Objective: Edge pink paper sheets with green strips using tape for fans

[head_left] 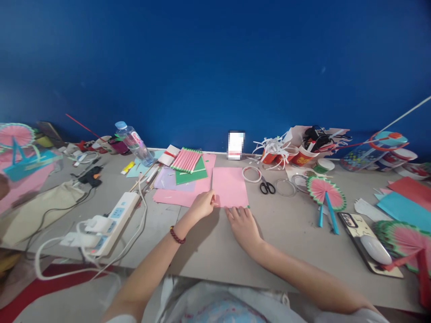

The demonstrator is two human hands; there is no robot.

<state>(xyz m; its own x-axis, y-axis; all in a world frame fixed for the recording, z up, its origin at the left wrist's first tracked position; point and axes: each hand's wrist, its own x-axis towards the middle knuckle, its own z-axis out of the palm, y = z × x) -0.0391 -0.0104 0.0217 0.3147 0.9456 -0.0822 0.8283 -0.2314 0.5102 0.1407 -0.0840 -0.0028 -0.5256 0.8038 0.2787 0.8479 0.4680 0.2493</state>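
A pink sheet of paper lies on the table in front of me. At its near left corner is my left hand, fingers curled and pinched together on the paper's edge. My right hand rests palm down with its fingers stretched out along the near edge of the same sheet. A bit of green shows by its fingertips at the near right corner. Just right of the sheet are black-handled scissors and a roll of tape. A larger pink sheet lies to the left.
Pleated pink paper sits on a green sheet. A power strip with cables, a bottle, a lit phone, paper cups, a paper fan and a mouse on another phone surround the work area.
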